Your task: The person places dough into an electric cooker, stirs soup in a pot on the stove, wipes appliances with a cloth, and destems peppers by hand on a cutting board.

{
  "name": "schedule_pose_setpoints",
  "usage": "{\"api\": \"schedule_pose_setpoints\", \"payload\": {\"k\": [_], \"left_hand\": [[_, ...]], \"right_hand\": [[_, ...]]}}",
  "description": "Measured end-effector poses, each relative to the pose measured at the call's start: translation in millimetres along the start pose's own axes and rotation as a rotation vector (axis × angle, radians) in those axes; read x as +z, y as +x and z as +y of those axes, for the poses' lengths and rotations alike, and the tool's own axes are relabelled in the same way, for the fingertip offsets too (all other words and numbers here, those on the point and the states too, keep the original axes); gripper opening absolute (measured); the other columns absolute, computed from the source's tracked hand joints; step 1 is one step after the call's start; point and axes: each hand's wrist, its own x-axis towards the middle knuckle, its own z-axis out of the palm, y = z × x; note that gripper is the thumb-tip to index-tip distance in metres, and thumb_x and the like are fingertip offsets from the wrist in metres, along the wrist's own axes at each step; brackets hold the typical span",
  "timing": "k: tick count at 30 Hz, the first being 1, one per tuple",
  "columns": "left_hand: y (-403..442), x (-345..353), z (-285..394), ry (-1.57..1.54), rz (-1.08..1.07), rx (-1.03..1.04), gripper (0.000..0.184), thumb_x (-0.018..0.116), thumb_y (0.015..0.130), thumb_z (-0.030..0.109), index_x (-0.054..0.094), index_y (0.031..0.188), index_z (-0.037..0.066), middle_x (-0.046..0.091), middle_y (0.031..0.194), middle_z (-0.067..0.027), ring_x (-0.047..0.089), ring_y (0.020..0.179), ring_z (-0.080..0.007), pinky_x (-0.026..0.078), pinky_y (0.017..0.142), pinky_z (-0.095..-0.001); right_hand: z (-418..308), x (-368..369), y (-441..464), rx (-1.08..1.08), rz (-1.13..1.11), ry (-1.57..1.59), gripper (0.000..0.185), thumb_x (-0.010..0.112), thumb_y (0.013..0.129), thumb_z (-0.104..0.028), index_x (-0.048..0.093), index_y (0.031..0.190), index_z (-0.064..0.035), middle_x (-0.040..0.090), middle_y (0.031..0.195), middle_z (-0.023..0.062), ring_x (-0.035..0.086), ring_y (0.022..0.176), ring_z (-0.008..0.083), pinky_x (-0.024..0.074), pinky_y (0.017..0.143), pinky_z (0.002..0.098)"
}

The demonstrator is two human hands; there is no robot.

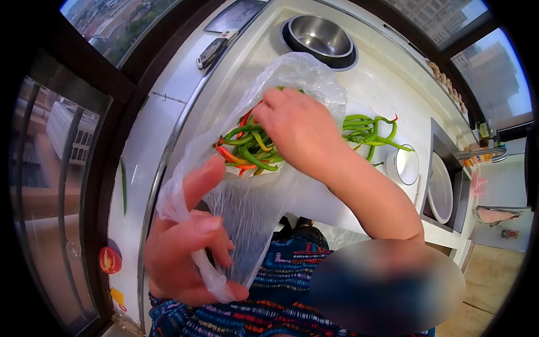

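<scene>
A clear plastic bag lies spread on the white counter, with its mouth turned toward me. Green and red chili peppers are heaped in it. My left hand holds the bag's rim, the film running across its bent fingers. Over the heap, my right hand is closed, its fingers curled down among the chili peppers; green bits show past its knuckles. My own hand hides the fingertips' exact grip. To the right of my wrist, a second pile of green chili peppers rests on the counter, outside the bag.
A steel bowl stands at the back. A white cup is at the right, beside the sink holding a white basin. On the left ledge lie a green chili pepper, a cut tomato and a dark gadget.
</scene>
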Motion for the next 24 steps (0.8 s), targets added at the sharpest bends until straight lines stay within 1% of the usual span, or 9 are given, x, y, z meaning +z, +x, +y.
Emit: {"api": "schedule_pose_setpoints", "payload": {"k": [2, 6, 9, 13, 15, 16, 18, 21, 24], "left_hand": [[0, 1, 0, -0.019, 0.018, 0.021, 0.084, 0.078, 0.061, 0.036, 0.033, 0.129, 0.013, 0.031, 0.130, -0.0300, 0.061, 0.062, -0.0103, 0.048, 0.065, -0.0194], [1, -2, -5, -0.025, 0.043, 0.037, 0.085, 0.078, 0.061, 0.035, 0.033, 0.129, 0.012, 0.032, 0.130, -0.0295, 0.061, 0.062, -0.0109, 0.048, 0.066, -0.0195], [1, -2, -1, -0.075, 0.017, -0.047, 0.085, 0.079, 0.061, 0.033, 0.033, 0.129, 0.012, 0.032, 0.130, -0.0301, 0.061, 0.062, -0.0117, 0.048, 0.067, -0.0199], [-1, -2, -4, -0.103, 0.054, -0.047, 0.087, 0.079, 0.060, 0.031, 0.032, 0.130, 0.011, 0.030, 0.130, -0.0316, 0.061, 0.062, -0.0124, 0.049, 0.067, -0.0209], [-6, 0, -5, -0.079, 0.167, 0.002, 0.088, 0.080, 0.060, 0.031, 0.031, 0.131, 0.011, 0.025, 0.133, -0.0317, 0.061, 0.062, -0.0126, 0.049, 0.064, -0.0207], [-8, 1, -6, -0.065, 0.223, 0.025, 0.089, 0.080, 0.060, 0.030, 0.031, 0.131, 0.012, 0.022, 0.134, -0.0317, 0.061, 0.062, -0.0127, 0.049, 0.063, -0.0206], [-11, -1, -3, -0.027, 0.153, 0.024, 0.087, 0.080, 0.060, 0.030, 0.032, 0.130, 0.012, 0.020, 0.135, -0.0316, 0.060, 0.061, -0.0125, 0.049, 0.059, -0.0191], [-10, 4, 0, -0.015, 0.131, 0.010, 0.084, 0.080, 0.060, 0.030, 0.034, 0.128, 0.013, 0.021, 0.134, -0.0317, 0.060, 0.060, -0.0116, 0.048, 0.055, -0.0177], [-9, 5, 1, -0.037, 0.104, 0.001, 0.081, 0.080, 0.060, 0.030, 0.036, 0.126, 0.013, 0.022, 0.134, -0.0321, 0.059, 0.058, -0.0103, 0.047, 0.051, -0.0168]], "right_hand": [[3, 11, 10, 0.069, 0.275, 0.064, 0.013, 0.057, 0.067, -0.009, 0.055, 0.079, -0.0079, 0.053, 0.081, 0.0042, 0.054, 0.077, 0.0264, 0.0457, 0.066, 0.0350], [-10, 17, 16, -0.063, 0.375, 0.228, 0.014, 0.057, 0.068, -0.013, 0.052, 0.080, -0.0070, 0.052, 0.079, 0.0064, 0.054, 0.078, 0.0265, 0.0454, 0.066, 0.0359], [-11, 47, 14, -0.089, -0.065, 0.223, 0.025, 0.061, 0.066, -0.015, 0.047, 0.085, -0.0069, 0.050, 0.078, 0.0097, 0.054, 0.076, 0.0259, 0.0450, 0.063, 0.0366], [-16, 61, 14, 0.000, 0.164, 0.283, 0.027, 0.064, 0.066, -0.018, 0.046, 0.084, -0.0068, 0.050, 0.077, 0.0087, 0.055, 0.074, 0.0253, 0.0449, 0.061, 0.0364], [-16, 49, 9, 0.285, 0.225, 0.468, 0.031, 0.066, 0.068, -0.023, 0.045, 0.085, -0.0064, 0.051, 0.077, 0.0095, 0.055, 0.072, 0.0258, 0.0446, 0.060, 0.0372], [-16, 44, 4, 0.280, 0.222, 0.470, 0.031, 0.066, 0.068, -0.023, 0.045, 0.085, -0.0064, 0.051, 0.077, 0.0095, 0.055, 0.072, 0.0258, 0.0446, 0.060, 0.0372], [-16, 38, -5, 0.483, -0.034, 0.517, 0.031, 0.067, 0.068, -0.027, 0.048, 0.081, -0.0065, 0.052, 0.079, 0.0107, 0.054, 0.069, 0.0259, 0.0443, 0.059, 0.0378], [-20, 47, -9, 0.336, -0.281, 0.322, 0.025, 0.067, 0.067, -0.028, 0.056, 0.076, -0.0067, 0.053, 0.079, 0.0111, 0.054, 0.072, 0.0260, 0.0441, 0.063, 0.0374], [-22, 81, -4, 0.123, -0.289, 0.156, 0.019, 0.068, 0.067, -0.026, 0.062, 0.072, -0.0082, 0.053, 0.079, 0.0098, 0.053, 0.079, 0.0261, 0.0433, 0.069, 0.0365]]}}
